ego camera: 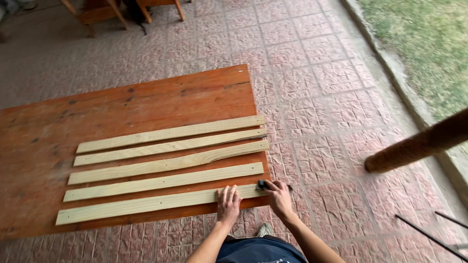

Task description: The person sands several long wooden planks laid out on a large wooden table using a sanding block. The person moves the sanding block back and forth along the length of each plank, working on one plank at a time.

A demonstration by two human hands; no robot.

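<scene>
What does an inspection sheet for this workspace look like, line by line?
Surface: reddish-brown wooden tabletop, worn, with dark spots.
Job's things: five pale wooden slats lying side by side; nearest slat under the hands; small dark object at its right end.
Clutter: nothing seen on the table.
Hands: left hand flat on the nearest slat; right hand gripping the dark object.
Cables: nothing seen.
Surroundings: pink paving tiles, grass strip, wooden furniture legs, brown pole, thin dark rods.
</scene>
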